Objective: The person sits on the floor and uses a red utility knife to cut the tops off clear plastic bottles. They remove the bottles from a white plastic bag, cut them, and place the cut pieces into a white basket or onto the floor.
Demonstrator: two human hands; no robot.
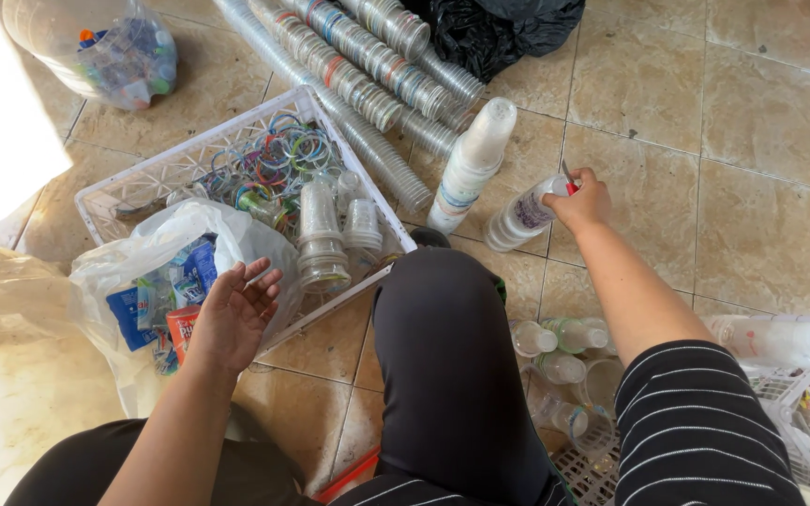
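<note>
Cups (523, 214) stacked within right hand (581, 200) fingers, rims outward.

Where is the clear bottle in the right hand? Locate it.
The clear bottle lies on the floor tiles right of centre, gripped by the right hand, beside the leaning cup stack.

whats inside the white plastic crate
The white crate holds loose coloured plastic rings and short stacks of clear cups. A white plastic bag covers its near corner, hiding what lies beneath.
</note>
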